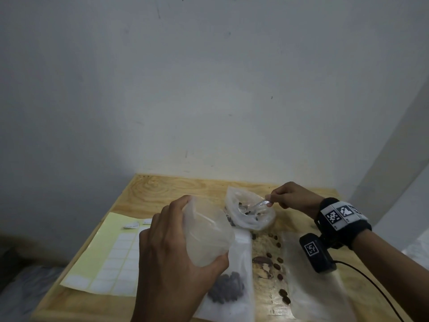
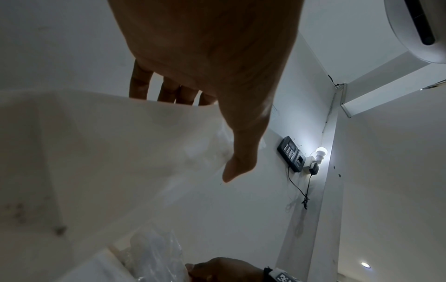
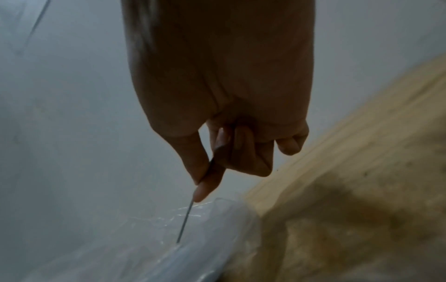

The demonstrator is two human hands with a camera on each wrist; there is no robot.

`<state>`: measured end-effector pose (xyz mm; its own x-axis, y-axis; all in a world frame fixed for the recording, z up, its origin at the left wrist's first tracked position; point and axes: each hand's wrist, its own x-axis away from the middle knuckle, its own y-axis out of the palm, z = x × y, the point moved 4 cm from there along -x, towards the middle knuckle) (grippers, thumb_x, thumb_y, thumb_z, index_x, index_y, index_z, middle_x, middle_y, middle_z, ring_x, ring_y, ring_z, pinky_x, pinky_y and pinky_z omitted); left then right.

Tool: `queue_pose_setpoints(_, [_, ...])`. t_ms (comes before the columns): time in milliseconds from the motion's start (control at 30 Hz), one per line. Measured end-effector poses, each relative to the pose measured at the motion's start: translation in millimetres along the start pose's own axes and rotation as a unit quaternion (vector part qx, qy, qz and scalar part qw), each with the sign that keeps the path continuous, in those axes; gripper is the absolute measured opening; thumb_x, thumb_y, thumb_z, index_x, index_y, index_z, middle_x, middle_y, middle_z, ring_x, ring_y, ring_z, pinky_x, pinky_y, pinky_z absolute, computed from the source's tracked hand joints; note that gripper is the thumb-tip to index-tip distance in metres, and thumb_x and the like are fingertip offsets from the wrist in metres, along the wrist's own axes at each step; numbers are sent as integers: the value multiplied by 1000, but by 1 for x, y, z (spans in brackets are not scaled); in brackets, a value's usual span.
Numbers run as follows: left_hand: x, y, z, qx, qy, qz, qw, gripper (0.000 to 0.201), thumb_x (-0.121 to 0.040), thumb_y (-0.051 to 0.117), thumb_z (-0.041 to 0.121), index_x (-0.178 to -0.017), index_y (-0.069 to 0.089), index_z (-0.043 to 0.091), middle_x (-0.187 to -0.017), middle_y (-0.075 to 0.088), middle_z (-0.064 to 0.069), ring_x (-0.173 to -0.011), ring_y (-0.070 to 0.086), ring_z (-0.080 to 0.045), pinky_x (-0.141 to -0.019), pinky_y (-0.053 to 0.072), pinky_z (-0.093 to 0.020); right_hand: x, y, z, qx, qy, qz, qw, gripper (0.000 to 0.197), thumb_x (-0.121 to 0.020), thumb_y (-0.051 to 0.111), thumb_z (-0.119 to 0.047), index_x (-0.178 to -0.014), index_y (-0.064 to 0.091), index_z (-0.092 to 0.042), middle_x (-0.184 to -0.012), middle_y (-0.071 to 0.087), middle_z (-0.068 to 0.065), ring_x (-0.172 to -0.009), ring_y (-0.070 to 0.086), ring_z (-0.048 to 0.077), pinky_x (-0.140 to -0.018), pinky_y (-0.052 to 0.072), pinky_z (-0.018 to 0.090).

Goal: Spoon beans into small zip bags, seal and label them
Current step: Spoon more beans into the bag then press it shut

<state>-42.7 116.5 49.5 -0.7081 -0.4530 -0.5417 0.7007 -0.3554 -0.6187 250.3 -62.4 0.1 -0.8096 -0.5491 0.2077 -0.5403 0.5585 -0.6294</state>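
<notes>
Two bags matter here: the left hand (image 1: 171, 249) grips an empty zip bag (image 1: 206, 231), mouth tilted toward the right hand (image 1: 290, 196). That hand pinches a spoon (image 1: 260, 204) whose bowl dips into the bean bag (image 1: 249, 211) just beyond the zip bag. The loaded spoon probably travels back toward that mouth, handle pointing rightward.

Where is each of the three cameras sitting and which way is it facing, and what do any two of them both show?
Head: worn on the head, looks forward and down at the wooden table; both hands show, the left hand holding an empty zip bag.
Left wrist: looks along the palm and upward at a wall keypad; the fingers show behind the bag.
Right wrist: looks along the right hand pinching the spoon above a crinkled bean bag.
Shared: head and right wrist both show spoon and bean bag.
</notes>
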Motion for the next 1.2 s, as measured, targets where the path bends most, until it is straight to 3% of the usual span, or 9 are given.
queue_pose_setpoints(167, [1,-2,0,1,2,5,1000,94,-44,71,63,-129,44,33,-111,45,26,-100,50,-8,-79,37,-33,-2,4,8,-74,18,-4,997,33,-99,63,-25,-88,78,2,-64,30,3,-60,28,15,-57,30,17])
queue_pose_setpoints(333, [-1,-1,-1,-4,-2,8,1000,94,-44,69,65,-128,44,32,-108,45,25,-97,50,-9,-79,36,-33,-5,-4,20,-110,36,48,992,35,-100,61,-27,-84,78,-1,-68,32,6,-63,29,17,-57,21,28])
queue_pose_setpoints(633, [0,2,2,7,-10,3,1000,93,-44,71,63,-128,48,30,-108,54,17,-99,56,-15,-78,37,-32,15,-25,29,-130,49,149,979,31,-102,58,-22,-87,75,0,-68,30,5,-60,29,15,-55,24,23])
queue_pose_setpoints(767, [0,8,7,14,-13,-9,1000,92,-45,66,67,-128,47,32,-112,52,20,-102,50,-9,-81,36,-33,31,-32,29,-125,51,177,975,31,-102,56,-20,-90,73,3,-65,36,4,-61,29,16,-53,29,21])
queue_pose_setpoints(1067, [-8,40,18,31,-33,-35,998,88,-54,65,78,-128,42,37,-114,51,21,-105,50,-8,-84,33,-30,57,-57,17,-131,16,193,972,35,-102,57,-28,-87,73,0,-72,29,8,-63,29,16,-61,28,26])
queue_pose_setpoints(1200, [-13,58,19,21,-30,-47,998,85,-58,73,70,-129,44,34,-115,53,18,-107,50,-9,-84,30,-28,70,-73,0,-142,-22,170,975,36,-101,57,-31,-90,73,0,-70,31,6,-66,29,18,-64,24,31])
